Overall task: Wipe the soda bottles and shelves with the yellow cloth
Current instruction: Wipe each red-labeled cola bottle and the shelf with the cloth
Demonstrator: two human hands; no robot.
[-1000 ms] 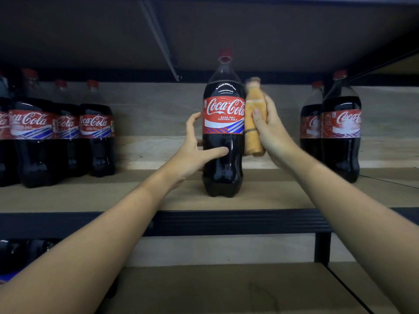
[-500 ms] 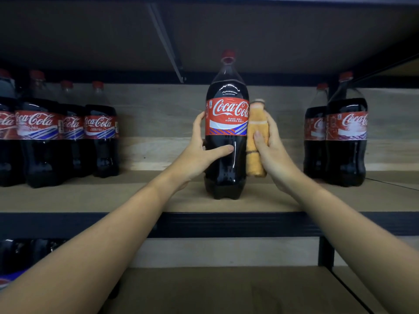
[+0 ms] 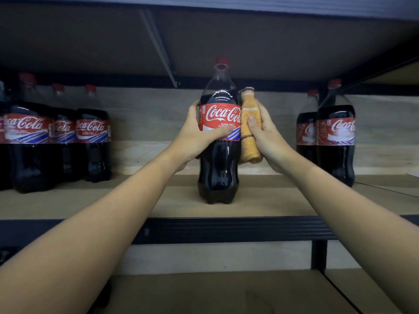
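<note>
A bottle [image 3: 219,141] stands mid-shelf [image 3: 176,203], cloth [image 3: 249,128] touching its right side, more bottles [image 3: 56,134] left and right.

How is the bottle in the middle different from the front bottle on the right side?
The middle bottle is gripped by the left hand, with the yellow cloth against it; the front right bottle is untouched. The middle bottle stands alone; the other has a bottle behind it. Both are upright with red caps.
</note>
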